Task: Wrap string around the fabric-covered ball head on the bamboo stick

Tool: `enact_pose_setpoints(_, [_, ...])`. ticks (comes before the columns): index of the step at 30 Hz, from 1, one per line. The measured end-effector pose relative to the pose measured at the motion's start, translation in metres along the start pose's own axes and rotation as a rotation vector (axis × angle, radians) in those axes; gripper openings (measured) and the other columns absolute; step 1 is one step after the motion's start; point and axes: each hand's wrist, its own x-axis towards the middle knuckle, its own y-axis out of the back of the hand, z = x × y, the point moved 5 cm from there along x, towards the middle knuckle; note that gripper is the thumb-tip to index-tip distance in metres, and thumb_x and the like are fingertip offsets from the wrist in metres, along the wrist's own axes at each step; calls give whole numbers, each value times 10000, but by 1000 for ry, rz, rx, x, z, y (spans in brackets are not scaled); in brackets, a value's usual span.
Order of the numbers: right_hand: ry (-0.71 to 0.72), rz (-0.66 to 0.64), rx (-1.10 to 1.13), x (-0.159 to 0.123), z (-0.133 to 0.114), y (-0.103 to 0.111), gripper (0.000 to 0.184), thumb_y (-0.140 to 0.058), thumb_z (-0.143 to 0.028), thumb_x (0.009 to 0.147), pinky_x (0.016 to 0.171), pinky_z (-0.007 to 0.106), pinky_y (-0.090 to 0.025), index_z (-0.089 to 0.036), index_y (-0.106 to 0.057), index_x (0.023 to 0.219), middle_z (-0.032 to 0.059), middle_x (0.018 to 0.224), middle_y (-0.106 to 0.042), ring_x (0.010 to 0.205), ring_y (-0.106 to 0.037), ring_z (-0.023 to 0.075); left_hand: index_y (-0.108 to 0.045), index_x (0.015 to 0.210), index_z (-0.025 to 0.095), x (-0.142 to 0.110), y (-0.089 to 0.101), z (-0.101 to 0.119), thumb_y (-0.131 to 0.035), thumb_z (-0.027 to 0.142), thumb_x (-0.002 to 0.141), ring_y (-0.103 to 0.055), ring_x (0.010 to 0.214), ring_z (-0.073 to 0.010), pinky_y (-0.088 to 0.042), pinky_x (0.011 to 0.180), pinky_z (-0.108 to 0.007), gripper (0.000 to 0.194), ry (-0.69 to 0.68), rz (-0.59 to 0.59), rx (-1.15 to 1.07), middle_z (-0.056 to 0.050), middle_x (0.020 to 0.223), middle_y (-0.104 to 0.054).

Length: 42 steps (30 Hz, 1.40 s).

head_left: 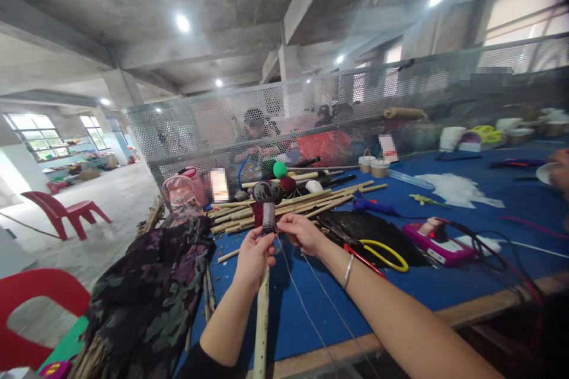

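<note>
My left hand (256, 253) is wrapped round a pale wooden stick (262, 323), which stands upright and leans slightly. On its top end sits a rounded head covered in camouflage cloth (267, 192). Below that head, the cloth is bound round the stick with light thread (269, 214). Close beside the binding, the fingers of my right hand (303, 234) are pinched together on a thin string (291, 277). Two strands of string hang down past the table's front edge.
Behind my hands lies a pile of wooden sticks (329, 198) with coloured balls. Yellow-handled scissors (386, 254), a blue glue gun (373, 206) and a purple power strip (438, 244) lie right. Camouflage cloth (146, 290) drapes left. A perforated metal screen (200, 121) stands behind; people sit beyond.
</note>
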Motion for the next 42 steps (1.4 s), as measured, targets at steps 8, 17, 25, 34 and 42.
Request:
enact_pose_setpoints(8, [-94, -169, 150, -4, 1, -4, 364, -696, -377, 633, 306, 156, -70, -154, -504, 847, -98, 448, -383, 312, -150, 4, -528, 912, 109, -1, -6, -17, -600, 269, 731, -503, 456, -46, -390, 363, -124, 252, 342, -185, -152, -68, 775, -613])
enact_pose_setpoints(17, [-187, -38, -50, -3, 12, -7, 331, -674, -391, 645, 294, 160, -104, -167, -468, 775, -111, 424, -314, 324, -196, 25, -484, 934, 168, -2, 2, -6, -662, 237, 644, -498, 419, -74, -375, 330, -180, 347, -138, 130, 609, -26, 787, -574])
enact_pose_setpoints(25, [-90, -43, -108, -10, -9, -16, 314, -616, -435, 684, 315, 175, -100, -160, -466, 666, -95, 409, -345, 323, -203, 22, -488, 810, 136, 8, 7, 1, -579, 290, 697, -472, 421, -64, -374, 364, -169, 212, -96, 37, 315, -4, 631, -573])
enact_pose_setpoints(34, [7, -57, -54, -12, -18, -12, 270, -630, -394, 675, 322, 188, -92, -140, -545, 708, -110, 370, -307, 307, -190, 24, -514, 734, 131, 12, 9, 0, -626, 413, 647, -429, 366, -51, -310, 328, -167, 315, -46, -57, 181, 13, 580, -553])
enact_pose_setpoints(42, [25, -88, 3, -10, -21, -11, 289, -660, -391, 652, 296, 190, -89, -150, -500, 670, -99, 396, -373, 288, -192, 18, -543, 859, 131, -3, -5, -4, -564, 461, 715, -350, 301, -36, -245, 289, -159, 360, 115, -194, 49, 48, 514, -481])
